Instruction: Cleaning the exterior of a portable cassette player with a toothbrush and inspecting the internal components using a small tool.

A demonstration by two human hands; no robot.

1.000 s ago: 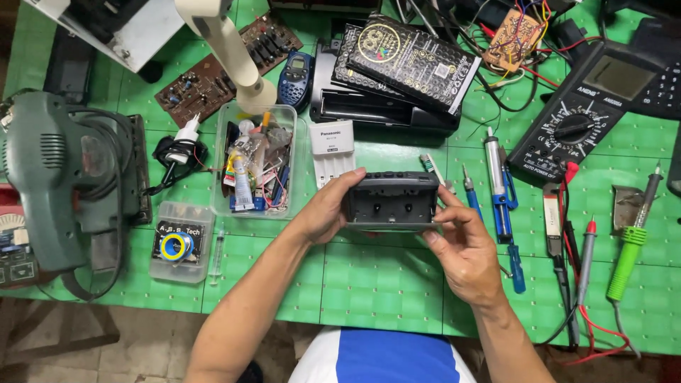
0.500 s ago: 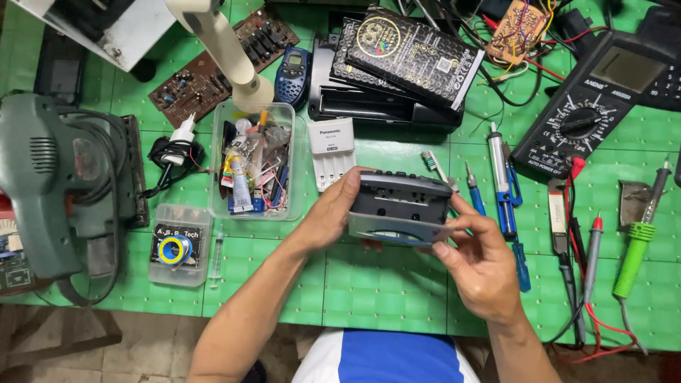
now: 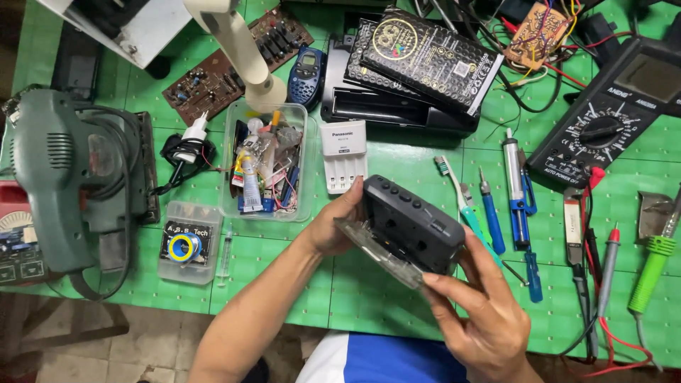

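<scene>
dark cassette player held tilted above the green tabletop, clear door ajar on its underside. left hand at the near-left end, fingers clamped on the casing — thumb along the top edge. right hand under the right end, fingers closed on the body and door edge. white battery charger just beyond the player. clear plastic tub of small parts to the left. blue screwdrivers near, to the right — multimeter well apart.
</scene>
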